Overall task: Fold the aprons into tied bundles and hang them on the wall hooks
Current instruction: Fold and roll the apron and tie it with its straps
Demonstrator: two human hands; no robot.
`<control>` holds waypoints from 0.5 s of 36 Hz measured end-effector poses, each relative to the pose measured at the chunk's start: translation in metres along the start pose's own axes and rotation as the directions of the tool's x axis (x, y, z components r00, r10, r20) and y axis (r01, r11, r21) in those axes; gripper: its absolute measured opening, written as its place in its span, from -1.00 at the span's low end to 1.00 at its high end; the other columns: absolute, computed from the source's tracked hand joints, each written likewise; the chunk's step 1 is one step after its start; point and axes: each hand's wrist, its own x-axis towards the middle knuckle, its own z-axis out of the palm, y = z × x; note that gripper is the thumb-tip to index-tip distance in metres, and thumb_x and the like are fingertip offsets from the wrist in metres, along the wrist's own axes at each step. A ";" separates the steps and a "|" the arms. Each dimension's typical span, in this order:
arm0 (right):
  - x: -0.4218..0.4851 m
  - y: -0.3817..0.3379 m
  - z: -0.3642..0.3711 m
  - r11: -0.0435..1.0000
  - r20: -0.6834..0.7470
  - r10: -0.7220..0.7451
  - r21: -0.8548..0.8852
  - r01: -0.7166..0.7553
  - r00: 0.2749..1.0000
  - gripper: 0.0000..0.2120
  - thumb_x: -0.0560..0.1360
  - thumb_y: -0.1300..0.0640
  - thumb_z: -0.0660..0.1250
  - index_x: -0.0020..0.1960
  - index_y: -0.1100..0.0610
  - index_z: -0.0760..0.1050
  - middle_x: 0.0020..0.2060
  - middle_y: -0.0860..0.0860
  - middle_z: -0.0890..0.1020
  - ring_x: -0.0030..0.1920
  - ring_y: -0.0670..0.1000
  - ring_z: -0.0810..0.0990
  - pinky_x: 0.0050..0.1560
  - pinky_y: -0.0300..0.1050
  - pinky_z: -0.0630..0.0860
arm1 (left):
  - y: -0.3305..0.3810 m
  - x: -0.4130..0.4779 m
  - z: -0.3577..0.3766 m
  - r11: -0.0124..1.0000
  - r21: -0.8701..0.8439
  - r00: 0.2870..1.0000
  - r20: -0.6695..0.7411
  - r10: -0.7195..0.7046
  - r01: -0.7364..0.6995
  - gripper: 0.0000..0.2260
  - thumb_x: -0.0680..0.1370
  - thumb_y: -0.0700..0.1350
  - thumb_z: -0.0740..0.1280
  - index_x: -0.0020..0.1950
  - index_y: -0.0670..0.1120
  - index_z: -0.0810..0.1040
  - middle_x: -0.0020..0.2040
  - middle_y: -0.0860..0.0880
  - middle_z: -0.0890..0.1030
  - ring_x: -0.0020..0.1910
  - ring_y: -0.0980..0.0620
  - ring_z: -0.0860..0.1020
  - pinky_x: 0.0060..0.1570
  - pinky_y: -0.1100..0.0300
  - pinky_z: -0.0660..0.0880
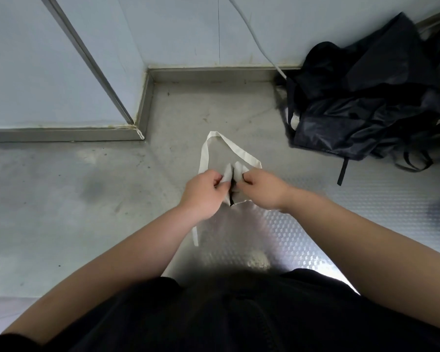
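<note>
Fig. 1, as I see it from the head camera. My left hand (203, 191) and my right hand (262, 190) each have their fingers curled and pinch the apron bundle (233, 171) from opposite sides, thumbs and fingertips pressed into its pale folds. A dark edge shows at the bundle's lower end, between the two wrists. The bundle sits at the middle of the view, held out in front of my body over the floor (87, 199). A white strap loop (214, 138) extends from it away from me, one side running to each hand. A loose strap tail (195, 235) hangs below the left wrist. Well apart to the right, a pile of dark aprons (366, 102) lies on the floor against the wall (188, 29), thin dark straps trailing from it. A pale cord (254, 39) runs down the wall to the pile. Metal skirting (214, 73) lines the foot of the wall
</note>
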 end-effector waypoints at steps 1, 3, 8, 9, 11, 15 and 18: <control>0.000 -0.001 0.001 0.998 -0.029 -0.015 -0.069 0.013 0.999 -0.58 0.64 0.05 0.06 -0.39 0.11 0.23 -0.43 -0.01 0.35 -0.41 -0.07 0.32 -0.43 -0.23 0.20 | 0.000 0.001 -0.003 1.000 0.001 0.999 0.038 -0.002 0.002 -0.86 0.56 -0.09 0.28 0.02 -0.14 0.55 -0.02 -0.05 0.63 0.01 -0.07 0.57 0.01 0.09 0.47; 0.000 -0.001 -0.001 0.989 -0.115 -0.053 -0.143 0.036 0.992 -0.49 0.65 -0.06 0.00 -0.44 0.10 0.20 -0.50 0.00 0.32 -0.45 -0.02 0.30 -0.45 -0.23 0.19 | 0.001 0.003 -0.008 0.999 0.036 0.992 0.122 0.016 -0.020 -0.86 0.54 -0.15 0.27 -0.01 -0.19 0.57 -0.06 -0.12 0.65 -0.02 -0.13 0.58 0.02 -0.01 0.48; 0.003 -0.007 -0.006 0.945 -0.182 -0.152 -0.316 0.089 0.971 -0.48 0.63 -0.10 0.04 -0.44 0.13 0.23 -0.52 0.05 0.32 -0.36 0.11 0.34 -0.40 -0.11 0.25 | 0.004 0.012 -0.021 0.978 0.203 0.981 0.192 0.015 -0.054 -0.83 0.52 -0.16 0.31 0.08 -0.16 0.59 0.06 -0.09 0.63 0.09 -0.08 0.56 0.10 0.05 0.48; 0.003 -0.007 -0.005 0.939 -0.187 -0.165 -0.331 0.097 0.968 -0.51 0.62 -0.10 0.04 -0.40 0.13 0.29 -0.50 0.04 0.36 -0.34 0.11 0.38 -0.38 -0.10 0.26 | 0.004 0.014 -0.022 0.975 0.218 0.981 0.195 0.009 -0.052 -0.81 0.52 -0.15 0.32 0.10 -0.16 0.58 0.09 -0.10 0.62 0.10 -0.08 0.55 0.12 0.04 0.48; 0.006 -0.003 -0.005 0.971 -0.207 -0.135 -0.221 0.089 0.969 -0.70 0.60 -0.10 0.12 -0.14 0.10 0.38 -0.40 0.00 0.44 -0.30 0.08 0.46 -0.35 -0.15 0.32 | 0.005 0.016 -0.021 0.976 0.211 0.982 0.190 0.010 -0.051 -0.82 0.52 -0.14 0.33 0.09 -0.14 0.56 0.09 -0.10 0.60 0.09 -0.08 0.55 0.09 0.05 0.49; 0.008 0.002 -0.012 0.995 -0.184 -0.095 -0.057 0.086 0.978 -0.81 0.51 0.08 0.32 -0.23 0.08 0.37 -0.40 -0.09 0.41 -0.38 -0.05 0.41 -0.48 -0.37 0.28 | 0.007 0.013 -0.021 0.999 0.042 0.990 0.137 0.025 -0.031 -0.93 0.53 -0.14 0.34 -0.05 -0.05 0.45 -0.13 -0.02 0.59 -0.13 -0.01 0.55 -0.16 0.15 0.46; 0.007 0.000 -0.011 0.992 -0.063 -0.031 0.117 0.038 0.998 -0.86 0.44 0.20 0.37 -0.30 0.13 0.50 -0.45 -0.05 0.46 -0.46 -0.07 0.42 -0.48 -0.37 0.32 | 0.005 0.010 -0.021 0.977 -0.203 0.970 0.243 -0.017 0.068 -0.89 0.54 -0.25 0.31 -0.15 -0.09 0.44 -0.30 -0.06 0.54 -0.30 -0.02 0.51 -0.22 0.16 0.51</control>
